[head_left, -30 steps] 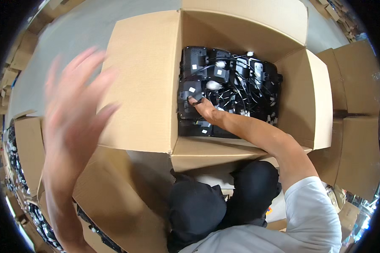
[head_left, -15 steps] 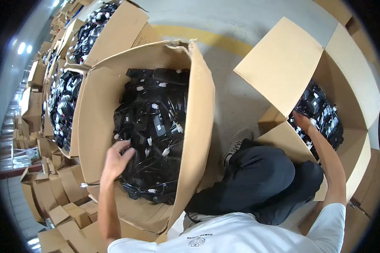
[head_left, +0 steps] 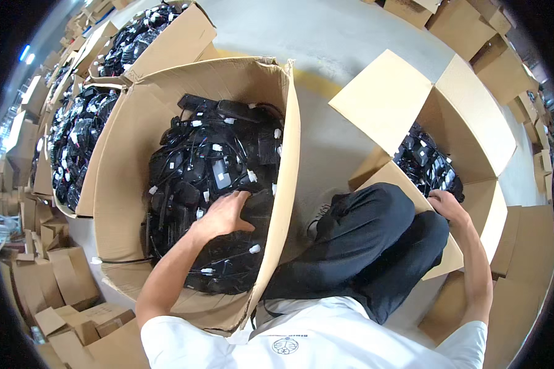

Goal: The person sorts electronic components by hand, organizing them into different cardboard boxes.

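My left hand (head_left: 226,215) is over the heap of black plastic parts (head_left: 188,166) in the large cardboard box (head_left: 123,166) on the left. Its fingers are spread, the thumb apart, with nothing held between them. Black cables and small white connectors run among these parts. My right hand (head_left: 450,207) reaches inside the near wall of the smaller open carton (head_left: 495,206) on the right. Its fingers curl at the edge of similar black parts (head_left: 426,161); what they grip, if anything, is hidden.
More boxes heaped with black cabled parts (head_left: 80,144) stand at the far left. Stacked cardboard cartons (head_left: 74,277) fill the lower left, and others (head_left: 461,27) line the upper right. My bent knees (head_left: 375,215) lie between the two boxes on the grey floor (head_left: 326,141).
My left hand has moved right and inward, from the box's left side to over the middle of the parts. My right hand has drawn back toward the carton's near edge. The view has shifted.
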The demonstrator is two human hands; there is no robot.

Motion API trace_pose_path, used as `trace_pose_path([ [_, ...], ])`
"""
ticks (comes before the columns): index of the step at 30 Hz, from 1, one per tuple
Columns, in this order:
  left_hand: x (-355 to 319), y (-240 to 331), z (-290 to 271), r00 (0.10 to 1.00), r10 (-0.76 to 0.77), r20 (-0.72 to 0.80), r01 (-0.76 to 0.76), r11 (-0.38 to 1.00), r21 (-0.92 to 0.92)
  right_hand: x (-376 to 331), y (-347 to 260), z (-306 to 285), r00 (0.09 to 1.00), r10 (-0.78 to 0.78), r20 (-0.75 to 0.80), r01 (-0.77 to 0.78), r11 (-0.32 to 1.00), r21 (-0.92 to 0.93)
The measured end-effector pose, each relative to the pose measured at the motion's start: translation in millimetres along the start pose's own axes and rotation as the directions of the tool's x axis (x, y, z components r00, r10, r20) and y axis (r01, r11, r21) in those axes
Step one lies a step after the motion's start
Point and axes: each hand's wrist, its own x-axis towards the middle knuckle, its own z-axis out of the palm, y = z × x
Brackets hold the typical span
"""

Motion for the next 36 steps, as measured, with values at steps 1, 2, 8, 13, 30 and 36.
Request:
trace_pose_path([
  [1,7,5,-9,0.992,-0.059,0.113,0.051,0.996,0.072,-6,-5,-1,1.0,0.007,-0.011,-0.007,1.0,-0.004],
  [2,13,6,-13,0.993,-0.056,0.105,0.048,0.996,0.073,-9,-12,-1,0.999,-0.007,-0.044,0.009,0.999,0.033],
  [8,18,1,10,0.984,0.168,0.057,-0.171,0.984,0.048,-10,-26,7,0.992,-0.083,-0.091,0.088,0.995,0.053],
  [13,-2,32,29,0.997,0.07,-0.023,-0.06,0.956,0.286,-8,-33,4,0.987,-0.11,-0.116,0.122,0.987,0.109],
  [30,-62,40,-62,0.98,0.026,-0.198,-0.039,0.998,-0.057,-54,-5,-6,0.964,-0.054,-0.261,0.112,0.97,0.214],
  [36,-103,117,-166,0.833,-0.217,-0.509,-0.091,0.853,-0.514,-70,-130,-41,0.906,-0.126,-0.404,0.302,0.862,0.408],
])
